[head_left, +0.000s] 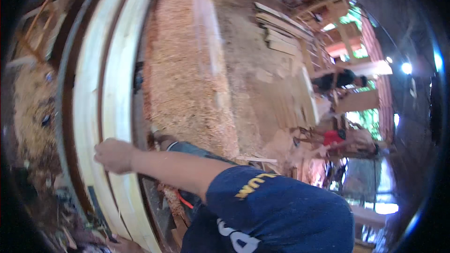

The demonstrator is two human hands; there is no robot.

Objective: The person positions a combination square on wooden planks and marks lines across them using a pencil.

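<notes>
While resting the clenched right hand (112,156) over two pale wooden planks (121,75), apparently to steady them, has the left hand (124,244) near them, mostly cropped; cannot tell its grip, nor anything pinched in the right.

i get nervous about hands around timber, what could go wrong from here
The hand sits over the narrow gap between two pale planks, so it might get pinched if they shift against each other. It is bare, so a rough edge could leave a splinter. Loose wood shavings lie alongside the planks and might make footing slippery.
</notes>
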